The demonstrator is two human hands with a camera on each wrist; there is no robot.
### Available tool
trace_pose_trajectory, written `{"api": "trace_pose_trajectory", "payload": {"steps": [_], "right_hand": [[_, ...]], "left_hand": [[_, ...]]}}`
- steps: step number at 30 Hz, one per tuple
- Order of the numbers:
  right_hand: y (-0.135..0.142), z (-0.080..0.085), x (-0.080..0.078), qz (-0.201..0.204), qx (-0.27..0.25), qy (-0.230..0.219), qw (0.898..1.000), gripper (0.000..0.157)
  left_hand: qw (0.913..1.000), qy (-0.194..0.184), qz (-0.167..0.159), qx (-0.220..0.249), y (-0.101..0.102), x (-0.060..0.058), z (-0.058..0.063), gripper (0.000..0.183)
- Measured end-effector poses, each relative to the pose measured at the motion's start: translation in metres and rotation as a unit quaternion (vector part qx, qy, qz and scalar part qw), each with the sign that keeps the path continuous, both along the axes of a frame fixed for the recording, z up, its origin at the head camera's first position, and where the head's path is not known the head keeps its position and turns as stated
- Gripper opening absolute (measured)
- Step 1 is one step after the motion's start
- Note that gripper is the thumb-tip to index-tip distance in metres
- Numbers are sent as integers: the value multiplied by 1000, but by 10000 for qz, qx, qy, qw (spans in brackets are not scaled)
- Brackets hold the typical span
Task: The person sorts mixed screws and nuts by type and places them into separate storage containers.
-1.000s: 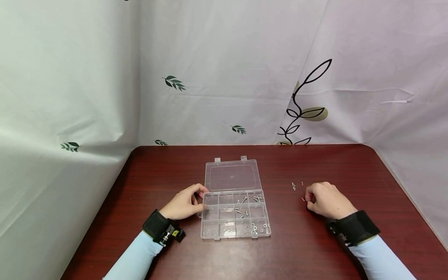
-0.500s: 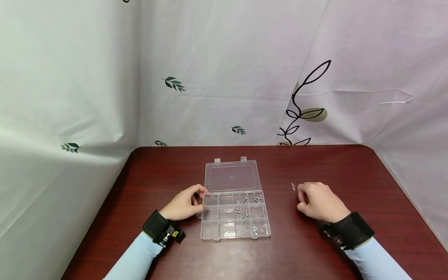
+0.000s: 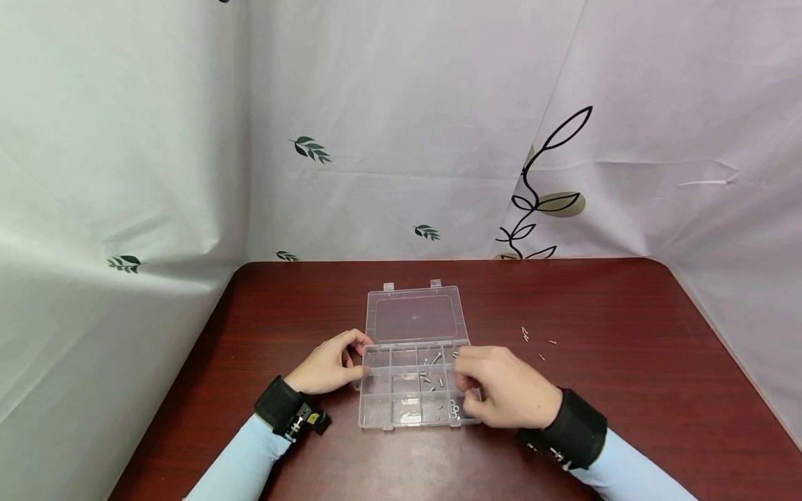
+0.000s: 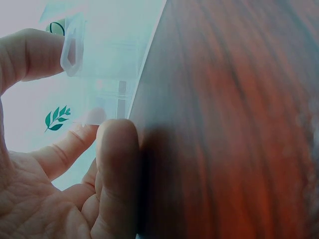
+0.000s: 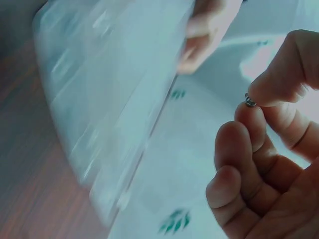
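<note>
A clear plastic compartment box (image 3: 376,412) lies on the table, its lid (image 3: 413,316) folded back away from me. My left hand (image 3: 322,365) grips the box's left side between thumb and fingers; the left wrist view shows the clear wall (image 4: 109,55) there. Over the box's right-hand compartments is my right hand (image 3: 510,390), which hides part of them. Between its thumb and forefinger it pinches a small metal screw (image 5: 250,101), of which only the end shows. Several screws (image 3: 436,358) lie in the compartments, and rings that look like nuts (image 3: 454,409) are at front right.
To the right of the box, a little cluster of screws (image 3: 525,335) lies on the dark red wooden table (image 3: 626,306). Two single screws are near it, one farther back (image 3: 553,342) and one closer (image 3: 542,357). A pale curtain (image 3: 401,139) hangs behind the table.
My right hand has moved left from the loose screws to above the box, carrying a screw. One screw that lay beside the cluster is gone from its spot. My left hand stays put.
</note>
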State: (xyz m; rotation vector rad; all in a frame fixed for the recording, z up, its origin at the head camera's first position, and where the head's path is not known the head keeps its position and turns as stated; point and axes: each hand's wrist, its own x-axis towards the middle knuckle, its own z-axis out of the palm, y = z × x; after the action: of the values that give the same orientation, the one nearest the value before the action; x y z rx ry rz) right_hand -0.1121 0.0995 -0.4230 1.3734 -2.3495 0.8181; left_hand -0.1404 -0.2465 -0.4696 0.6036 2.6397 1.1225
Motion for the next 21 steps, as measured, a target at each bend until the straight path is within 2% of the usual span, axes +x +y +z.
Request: {"api": "trace_pose_trajectory", "payload": {"steps": [2,5,10,13,14,18,21], "right_hand": [[-11,3,4,268,-9,0,9996,32],[-23,5,8,449,46,55,9990,30],[-32,7,10,528,168,90,9984,29],[-30,7,12,556,440,24,9975,27],[-28,8,13,541,547,-42,9970,30],[-16,7,12,411,740,-185,9962,61],[-2,6,7,193,666,-169,9975,66]], "left_hand": [[10000,-1,7,-8,0,0,0,39],[10000,13,-6,3,0,0,-1,39],[10000,51,-16,-4,-1,0,-1,40],[10000,31,-3,-23,0,0,-1,39],[10000,16,1,-22,0,0,0,39],[10000,-5,5,-25,0,0,0,39],[10000,7,6,-15,0,0,-1,39]]}}
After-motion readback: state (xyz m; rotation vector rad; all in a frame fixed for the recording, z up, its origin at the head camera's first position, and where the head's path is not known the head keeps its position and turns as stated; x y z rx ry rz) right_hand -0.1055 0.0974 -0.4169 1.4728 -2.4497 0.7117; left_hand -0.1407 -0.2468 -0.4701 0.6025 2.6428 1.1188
